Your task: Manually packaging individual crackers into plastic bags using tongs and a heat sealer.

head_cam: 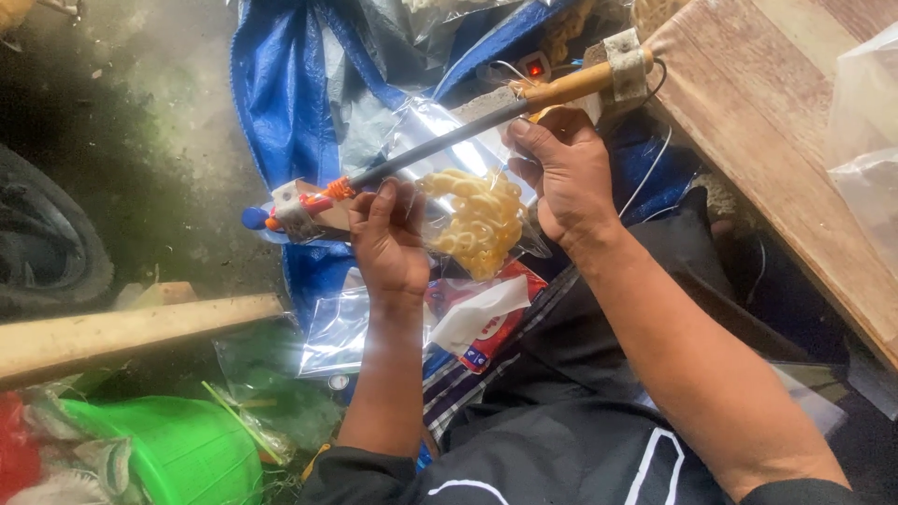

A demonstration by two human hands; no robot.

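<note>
The clear bag of yellow snacks [472, 220] is pinched closed between the left hand [391, 245] and right hand [561, 178], its top edge just under the dark sealing rod [440, 145]. Slackening either pinch could probably wrinkle the plastic against the rod.

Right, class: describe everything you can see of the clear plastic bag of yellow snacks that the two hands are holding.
The clear plastic bag is small, thin and glossy, holding curly yellow crackers bunched in its middle. It hangs roughly upright between the left hand and right hand, which pinch its upper edge against a long dark rod with a wooden handle. Its lower corner hangs free above flat empty bags.
</note>
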